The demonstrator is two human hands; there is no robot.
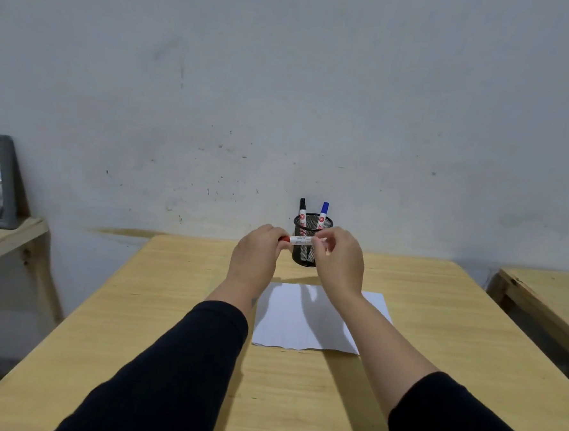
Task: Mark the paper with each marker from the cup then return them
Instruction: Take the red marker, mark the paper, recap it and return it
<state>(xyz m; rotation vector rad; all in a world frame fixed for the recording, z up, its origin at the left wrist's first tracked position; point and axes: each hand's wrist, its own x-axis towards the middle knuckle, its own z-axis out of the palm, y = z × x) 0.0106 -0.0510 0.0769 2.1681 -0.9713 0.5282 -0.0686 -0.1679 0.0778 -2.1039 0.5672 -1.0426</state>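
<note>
A red marker (pixel 300 240) lies level in the air between both hands, above the worktop (pixel 171 308) and in front of the mesh cup (pixel 311 240). The left hand (pixel 257 253) pinches its red cap end; the right hand (pixel 338 260) grips the other end. White paper (pixel 300 319) lies nearer, below the wrists.

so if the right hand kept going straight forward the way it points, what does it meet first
Probably the mesh cup, which stands just beyond the right hand and the red marker it holds. Depth is unclear, so it might pass above the rim.
</note>
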